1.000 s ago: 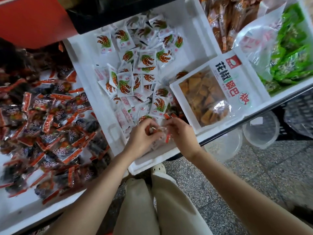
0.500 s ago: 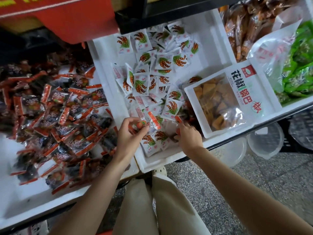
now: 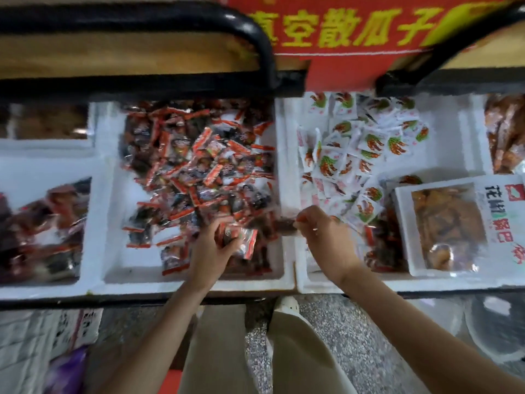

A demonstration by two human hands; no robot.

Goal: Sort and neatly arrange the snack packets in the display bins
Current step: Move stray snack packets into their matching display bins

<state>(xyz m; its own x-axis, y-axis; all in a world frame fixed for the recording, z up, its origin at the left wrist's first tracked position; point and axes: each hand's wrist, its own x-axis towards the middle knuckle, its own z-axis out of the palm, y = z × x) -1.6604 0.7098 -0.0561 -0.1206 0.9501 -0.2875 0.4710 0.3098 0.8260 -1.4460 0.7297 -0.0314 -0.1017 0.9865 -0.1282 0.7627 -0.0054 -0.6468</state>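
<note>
- Shelf of white foam bins side by side under a black tube frame (image 3: 257, 38); a red sign (image 3: 355, 32) with yellow characters hangs above.
- Speckled stone floor (image 3: 346, 342) below the shelf edge, with the person's beige trousers (image 3: 298, 359) over it.
- Middle bin (image 3: 199, 284): a loose heap of red-edged packets (image 3: 199, 172) with dark contents. Bare white bottom shows along the left side and at the front-left corner.
- Right bin (image 3: 369, 286): white packets (image 3: 369, 143) with red-green print, piled left of centre. A window box (image 3: 454, 226) of brown snacks lies at its right. Bare patch at the back right.
- Left bin (image 3: 93, 223) holds dark reddish packs, blurred.
- Left hand (image 3: 211, 245) is low over the front of the middle bin, fingers curled round a small bunch of red-edged packets.
- Right hand (image 3: 324, 231) pinches a dark packet (image 3: 285, 225) at the fingertips, right above the wall between the middle and right bins.
- The two hands are near each other but apart, with the bin wall between them.
</note>
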